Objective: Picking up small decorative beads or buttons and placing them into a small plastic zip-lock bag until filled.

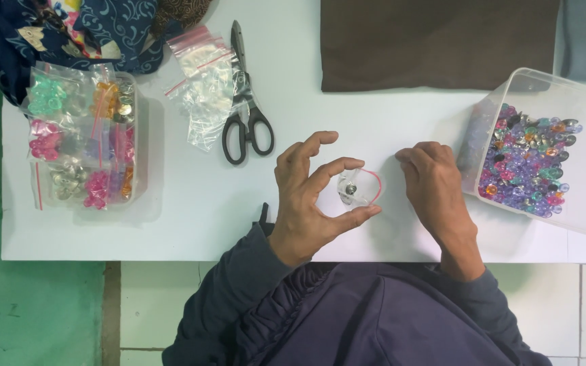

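- The left hand (306,196) is raised just above the counter (184,203) near the middle of its near edge, curled into a ring with thumb and forefinger arched and their tips apart.
- Between those two fingers sits a small clear zip bag (359,189) with a red seal line; a silvery bead shows inside it. The thumb tip touches the bag's lower edge and the forefinger its upper edge, so the hand has a light pinch on it.
- The right hand (435,186) lies knuckles up just beside the bag, fingers bent down onto the counter; whether its fingertips grip the bag's far side cannot be told.
- A clear plastic tub (578,203) stands at the right edge of the counter, tilted a little, holding a heap of purple, pink, blue and amber beads (527,166).
- Black-handled scissors (244,108) lie shut toward the far edge, left of centre, blades pointing away from the person.
- A loose pile of empty clear zip bags (205,88) touches the scissors on their left.
- A second clear tub (86,139) near the left edge holds bags of green, pink, orange and silver beads.
- A brown cloth (435,41) lies at the far edge, right of centre.
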